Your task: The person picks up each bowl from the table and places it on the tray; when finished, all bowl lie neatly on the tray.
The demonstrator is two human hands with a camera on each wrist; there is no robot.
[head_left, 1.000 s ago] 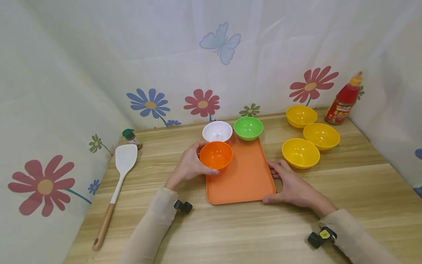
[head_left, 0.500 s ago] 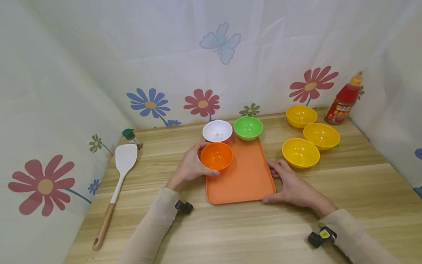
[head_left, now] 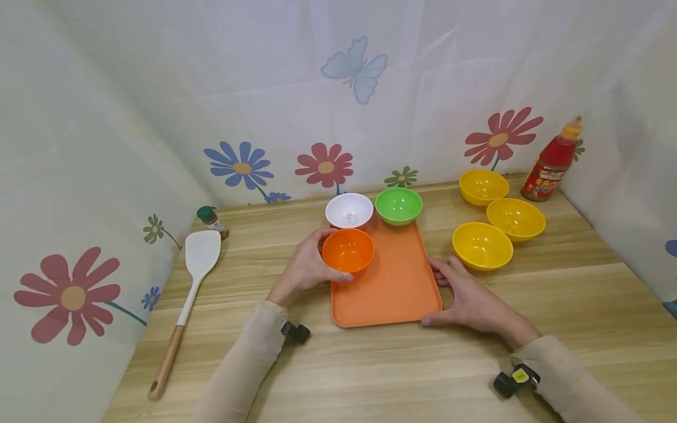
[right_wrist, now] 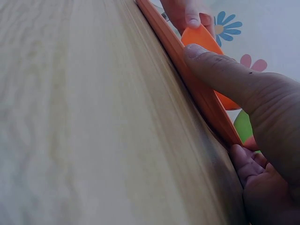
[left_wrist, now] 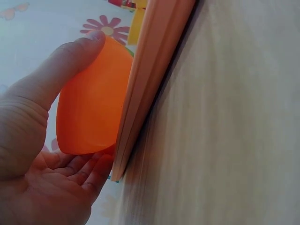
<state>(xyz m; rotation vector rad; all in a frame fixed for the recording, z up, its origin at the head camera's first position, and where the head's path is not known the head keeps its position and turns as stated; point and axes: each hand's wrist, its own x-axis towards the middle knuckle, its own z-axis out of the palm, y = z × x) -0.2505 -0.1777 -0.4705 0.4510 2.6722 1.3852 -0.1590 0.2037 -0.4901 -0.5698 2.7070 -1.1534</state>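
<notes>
My left hand grips an orange bowl by its left side, over the left part of an orange tray. In the left wrist view, the thumb lies along the bowl's near wall and the fingers reach under its far side. A white bowl and a green bowl stand side by side at the tray's far end. My right hand holds the tray's near right corner, with the thumb at the front edge and the fingers along the right side, as the right wrist view shows.
Three yellow bowls stand to the right of the tray, with a red sauce bottle behind them. Left on the wooden table lie a white spatula with a wooden handle and a green-capped spice jar. A flowered cloth hangs behind.
The orange bowl has shifted very slightly toward me in my left hand, a little farther from the white bowl. My right hand and the tray stay put.
</notes>
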